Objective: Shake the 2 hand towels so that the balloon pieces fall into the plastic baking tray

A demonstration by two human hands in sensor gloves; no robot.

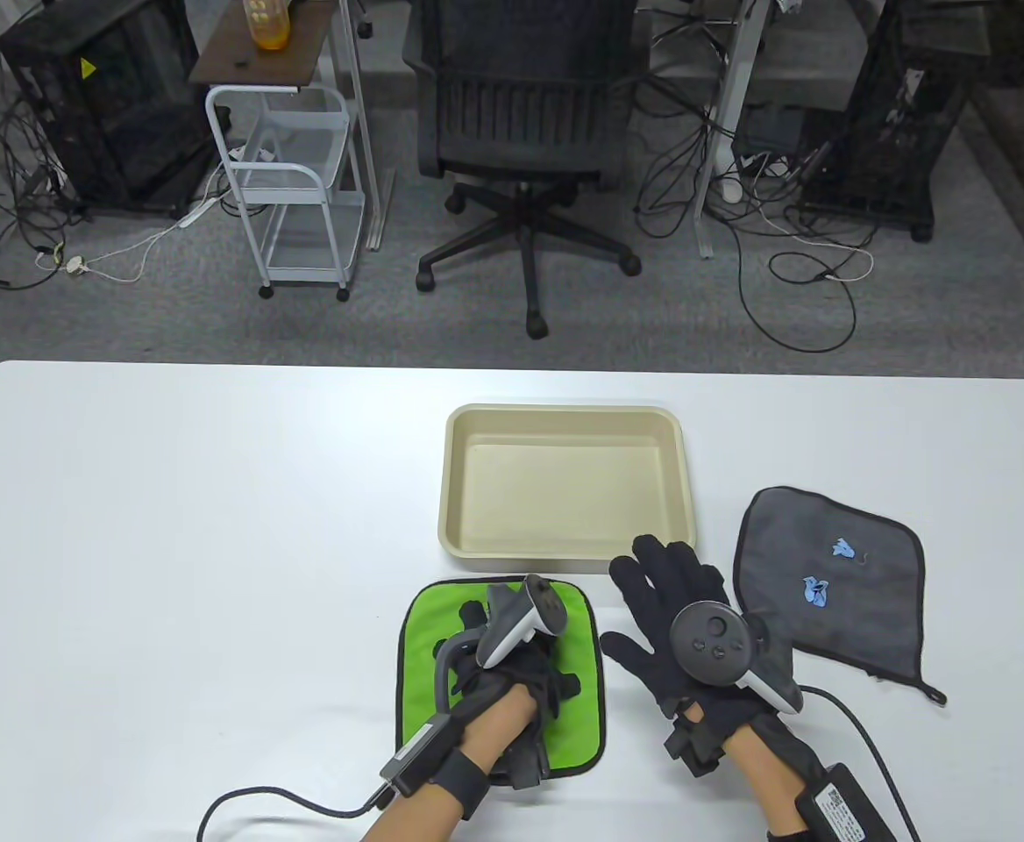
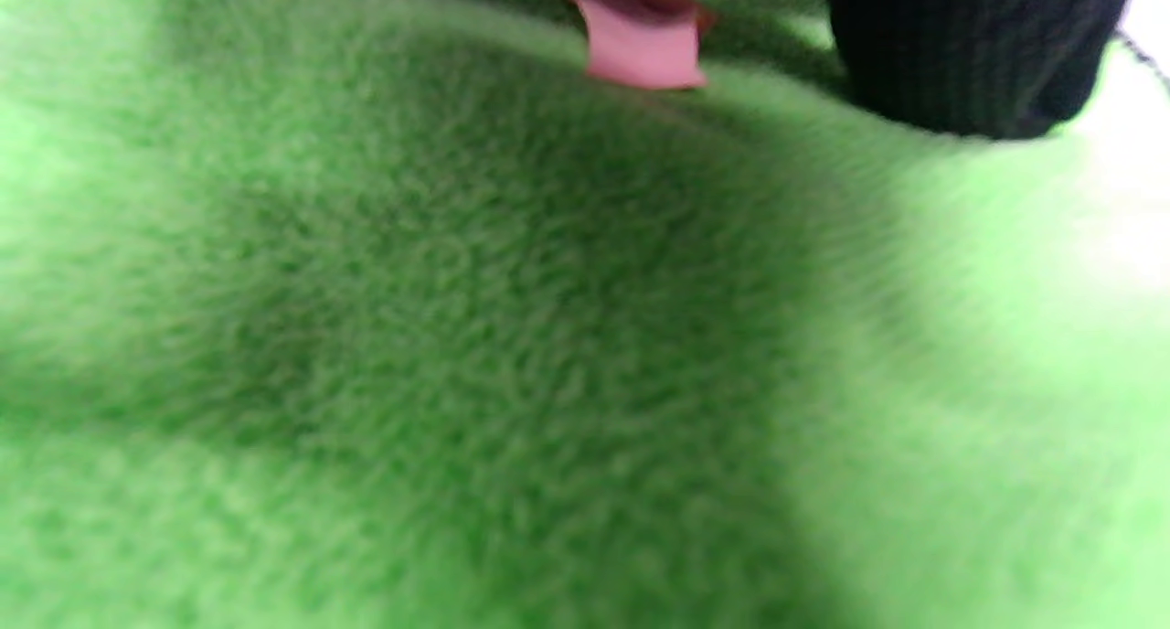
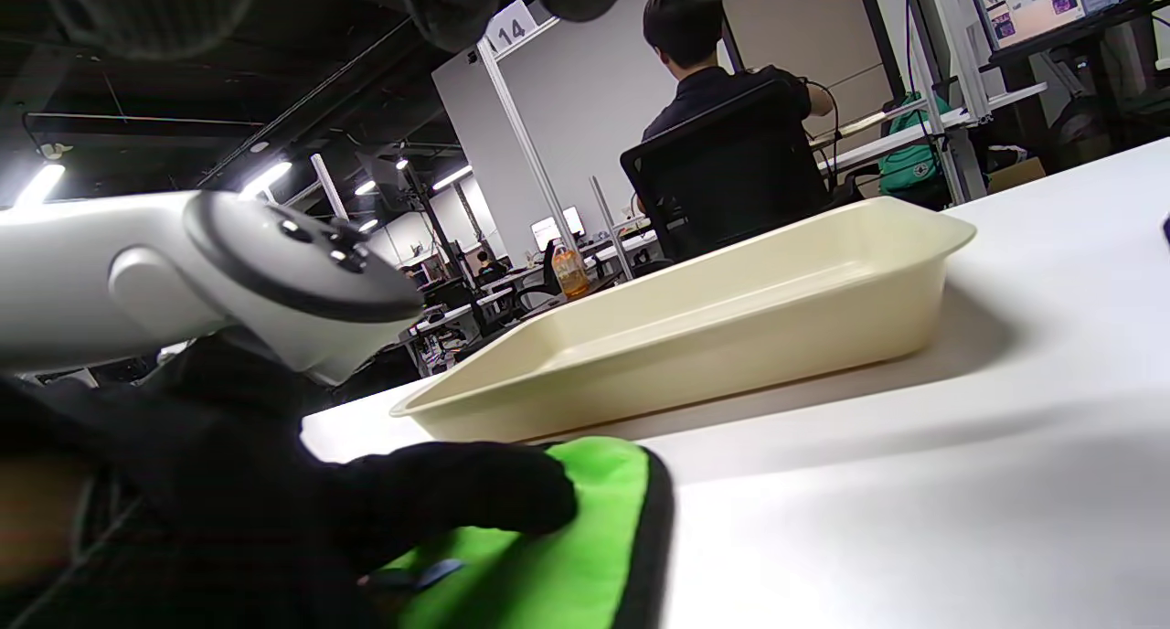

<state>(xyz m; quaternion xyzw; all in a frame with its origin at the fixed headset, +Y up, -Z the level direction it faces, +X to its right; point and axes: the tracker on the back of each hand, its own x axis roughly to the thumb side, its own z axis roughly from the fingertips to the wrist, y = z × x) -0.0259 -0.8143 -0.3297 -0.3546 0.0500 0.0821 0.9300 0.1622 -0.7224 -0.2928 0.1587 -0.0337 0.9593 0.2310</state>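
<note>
Lying flat: green towel | tray long axis left-right

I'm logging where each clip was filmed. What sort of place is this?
Probably an office-style lab or shared workroom. Beyond the white table stand an office chair and black equipment racks with cables across the carpet, and the right wrist view shows a person seated at a desk with monitors.

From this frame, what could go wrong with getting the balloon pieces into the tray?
The left hand rests on the green towel over a pink piece; lifting carelessly could flick it onto the table. Two blue pieces lie loose on the grey towel, beside the tray, and could slide off midway.
</note>
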